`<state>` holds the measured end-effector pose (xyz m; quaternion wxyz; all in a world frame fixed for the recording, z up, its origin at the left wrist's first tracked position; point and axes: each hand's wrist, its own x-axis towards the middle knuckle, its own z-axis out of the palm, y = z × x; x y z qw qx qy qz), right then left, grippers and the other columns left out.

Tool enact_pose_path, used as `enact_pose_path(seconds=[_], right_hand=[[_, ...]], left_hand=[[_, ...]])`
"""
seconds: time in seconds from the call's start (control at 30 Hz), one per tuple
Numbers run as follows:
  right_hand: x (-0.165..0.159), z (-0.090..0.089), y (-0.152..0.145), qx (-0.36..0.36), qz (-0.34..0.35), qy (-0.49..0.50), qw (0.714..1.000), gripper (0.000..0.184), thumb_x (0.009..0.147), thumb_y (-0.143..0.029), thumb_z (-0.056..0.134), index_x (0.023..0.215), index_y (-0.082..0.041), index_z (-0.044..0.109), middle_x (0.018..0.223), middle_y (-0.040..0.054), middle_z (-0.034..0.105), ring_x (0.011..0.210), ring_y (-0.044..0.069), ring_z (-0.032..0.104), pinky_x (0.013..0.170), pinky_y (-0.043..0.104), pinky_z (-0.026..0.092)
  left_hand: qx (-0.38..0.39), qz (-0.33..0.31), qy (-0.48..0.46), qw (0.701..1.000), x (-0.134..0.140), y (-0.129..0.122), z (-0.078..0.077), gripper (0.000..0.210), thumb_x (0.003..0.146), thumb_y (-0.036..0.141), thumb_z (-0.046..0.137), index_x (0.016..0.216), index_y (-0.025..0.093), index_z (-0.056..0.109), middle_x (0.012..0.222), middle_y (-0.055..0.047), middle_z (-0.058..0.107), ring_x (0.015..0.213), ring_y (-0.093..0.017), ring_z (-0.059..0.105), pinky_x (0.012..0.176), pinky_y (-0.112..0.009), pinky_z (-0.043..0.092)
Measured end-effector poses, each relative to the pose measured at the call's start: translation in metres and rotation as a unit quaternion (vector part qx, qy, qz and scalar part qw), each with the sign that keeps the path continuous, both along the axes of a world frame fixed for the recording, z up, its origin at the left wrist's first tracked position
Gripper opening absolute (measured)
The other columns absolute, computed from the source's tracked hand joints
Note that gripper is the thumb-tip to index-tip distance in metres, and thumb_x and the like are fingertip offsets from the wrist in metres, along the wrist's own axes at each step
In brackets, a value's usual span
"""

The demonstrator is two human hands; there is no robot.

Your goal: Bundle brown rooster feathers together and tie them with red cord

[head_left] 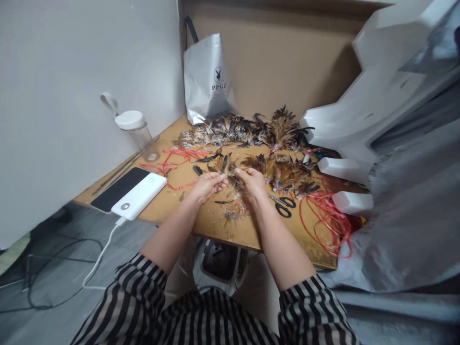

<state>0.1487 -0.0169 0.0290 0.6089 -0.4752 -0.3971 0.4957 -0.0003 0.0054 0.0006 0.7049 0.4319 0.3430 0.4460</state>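
Observation:
Over the middle of the wooden table, my left hand and my right hand come close together, fingers pinched. Between them are brown and black feathers; my left fingertips grip their lower end, and my right fingers pinch feathers beside them. Just behind my right hand lies a pile of golden-brown feather bundles. A pair of black-handled scissors rests by my right wrist, its blades partly hidden. Loose feather scraps are scattered below my hands.
Bundled dark feathers line the back, before a silver bag. Red plastic string lies at the right, more at the left. A lidded bottle, a phone and a cabled white power bank occupy the left. White panels border the right.

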Motion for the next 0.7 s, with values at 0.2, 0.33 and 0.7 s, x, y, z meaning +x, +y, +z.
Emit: enact_pose_path(seconds=[0.2,0.33,0.7], right_hand=[[-0.001,-0.002,-0.001,-0.006,0.037,-0.032,0.999,0.029,0.054,-0.039,0.07,0.057,-0.018,0.052,0.042,-0.0063,0.043,0.037,0.005,0.03,0.039,0.022,0.021],[-0.004,-0.008,0.001,0.016,0.025,-0.111,0.993,0.026,0.055,-0.038,0.069,0.057,-0.016,0.056,0.047,-0.0041,0.048,0.044,0.007,0.036,0.044,0.022,0.027],[-0.006,-0.013,0.004,0.024,0.03,-0.109,0.993,0.026,0.055,-0.038,0.069,0.06,-0.016,0.057,0.051,-0.0037,0.05,0.047,0.006,0.038,0.047,0.021,0.029]], left_hand=[[0.0,0.009,0.002,1.0,0.0,0.001,-0.002,0.022,0.063,0.028,0.068,0.071,0.009,0.062,0.065,-0.005,0.064,0.052,-0.005,0.055,0.048,-0.014,0.041],[0.007,-0.028,0.016,0.999,0.002,-0.002,0.001,0.023,0.063,0.029,0.068,0.073,0.009,0.064,0.066,-0.006,0.065,0.052,-0.006,0.055,0.047,-0.014,0.04],[0.024,-0.044,0.04,0.998,0.003,-0.005,0.004,0.023,0.061,0.03,0.07,0.067,0.008,0.062,0.055,-0.004,0.06,0.047,-0.005,0.051,0.044,-0.014,0.037]])
